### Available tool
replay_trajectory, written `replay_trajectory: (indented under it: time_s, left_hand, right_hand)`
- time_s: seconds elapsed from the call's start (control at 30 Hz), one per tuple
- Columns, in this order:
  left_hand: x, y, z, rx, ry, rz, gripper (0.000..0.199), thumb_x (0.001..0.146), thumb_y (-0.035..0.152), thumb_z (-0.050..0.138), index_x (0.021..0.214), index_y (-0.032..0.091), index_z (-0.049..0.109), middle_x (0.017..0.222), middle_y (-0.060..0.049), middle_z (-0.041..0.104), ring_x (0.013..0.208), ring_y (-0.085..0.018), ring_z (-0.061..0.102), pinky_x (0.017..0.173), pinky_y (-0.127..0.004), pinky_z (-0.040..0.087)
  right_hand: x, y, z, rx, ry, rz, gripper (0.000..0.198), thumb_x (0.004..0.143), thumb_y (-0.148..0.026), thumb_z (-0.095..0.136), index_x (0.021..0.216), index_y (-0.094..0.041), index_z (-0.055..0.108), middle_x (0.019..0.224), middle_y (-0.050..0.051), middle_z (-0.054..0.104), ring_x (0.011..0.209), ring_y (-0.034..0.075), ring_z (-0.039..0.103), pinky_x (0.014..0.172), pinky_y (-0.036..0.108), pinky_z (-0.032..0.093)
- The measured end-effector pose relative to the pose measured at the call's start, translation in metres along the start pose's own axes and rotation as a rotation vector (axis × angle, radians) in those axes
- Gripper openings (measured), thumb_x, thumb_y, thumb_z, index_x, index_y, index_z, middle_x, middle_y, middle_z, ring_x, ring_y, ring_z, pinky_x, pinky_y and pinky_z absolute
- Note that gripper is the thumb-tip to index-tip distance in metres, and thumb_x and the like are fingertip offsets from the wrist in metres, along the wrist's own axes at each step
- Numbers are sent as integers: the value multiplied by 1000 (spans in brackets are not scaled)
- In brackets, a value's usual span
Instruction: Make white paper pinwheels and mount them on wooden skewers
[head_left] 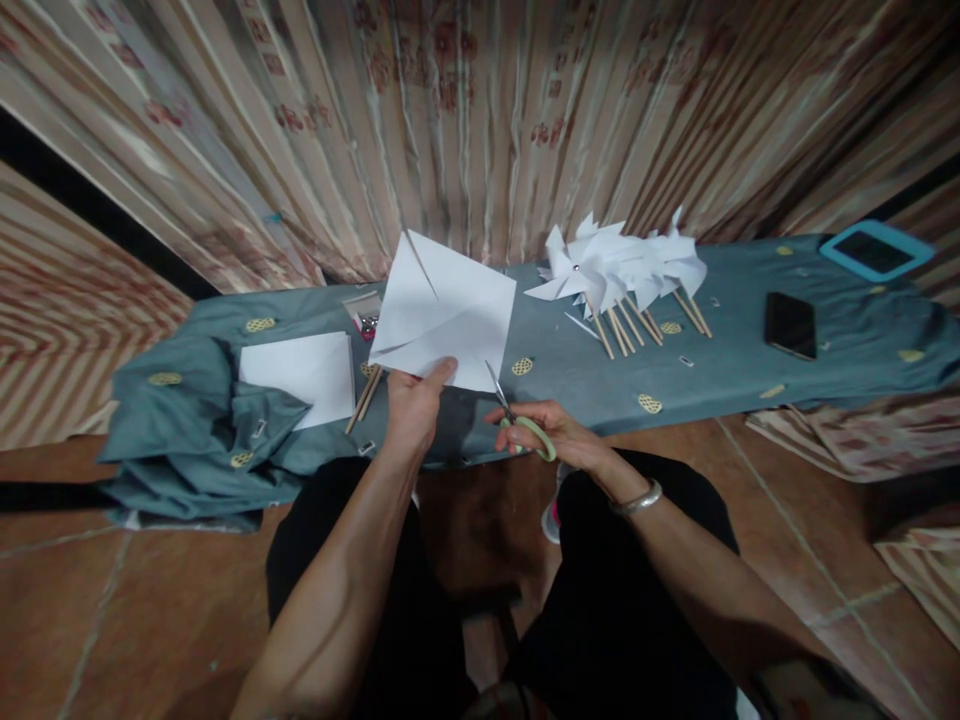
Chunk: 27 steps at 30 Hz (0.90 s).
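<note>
Paper (469,300), scissors (504,399), illegible cloth labels (685,361)

Most fingers of the left hand (412,398) are hidden under the sheet (472,290), which also covers the upper ends of some sticks (365,398). The shiny bits (368,325) are too small to tell. Cloth (262,408) hides a corner of the paper (326,370). Overlapping pinwheels (581,265) defy counting. The top edge cuts the curtain (480,130).

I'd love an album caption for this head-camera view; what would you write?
Left grip on a slit white sheet, right grip on green-handled scissors, paper pinwheels lying on pineapple-patterned cloth.
</note>
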<state>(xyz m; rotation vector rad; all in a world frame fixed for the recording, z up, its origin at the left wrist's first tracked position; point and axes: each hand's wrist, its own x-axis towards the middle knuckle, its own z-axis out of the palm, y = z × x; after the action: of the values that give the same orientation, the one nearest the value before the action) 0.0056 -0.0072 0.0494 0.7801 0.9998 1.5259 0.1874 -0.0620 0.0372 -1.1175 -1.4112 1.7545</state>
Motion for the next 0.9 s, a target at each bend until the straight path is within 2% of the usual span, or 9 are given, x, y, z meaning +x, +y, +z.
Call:
replay_trajectory:
  time_s: [0.27, 0.53, 0.7, 0.9]
  left_hand:
    - [-1, -2, -2, 19, 9, -21, 43, 56, 24, 83, 97, 18, 72, 87, -6, 75, 98, -24, 68, 98, -38, 48]
    - [-1, -2, -5, 34, 26, -16, 30, 54, 24, 83, 82, 19, 72, 82, -4, 75, 94, -23, 68, 95, -36, 49]
    - [-2, 1, -7, 7, 22, -19, 36, 54, 24, 83, 88, 17, 72, 86, -6, 75, 93, -23, 69, 94, -36, 49]
    - [-1, 2, -9, 1, 26, -21, 41, 55, 23, 82, 94, 17, 72, 89, -6, 76, 92, -22, 69, 93, -35, 49]
  right_hand:
    - [3, 0, 1, -32, 3, -2, 49, 77, -53, 72, 107, -14, 70, 76, 2, 69, 62, 10, 59, 60, 22, 49]
    - [4, -4, 4, -21, -1, 8, 46, 74, -49, 75, 104, -14, 71, 71, 1, 67, 63, 11, 61, 60, 23, 51]
    - [5, -5, 6, 41, -15, 31, 44, 70, -44, 80, 101, -15, 72, 67, -2, 65, 58, 9, 58, 58, 22, 51]
    - [7, -3, 9, 92, 9, 81, 48, 65, -47, 83, 100, -15, 72, 67, -2, 66, 57, 9, 59, 58, 23, 53]
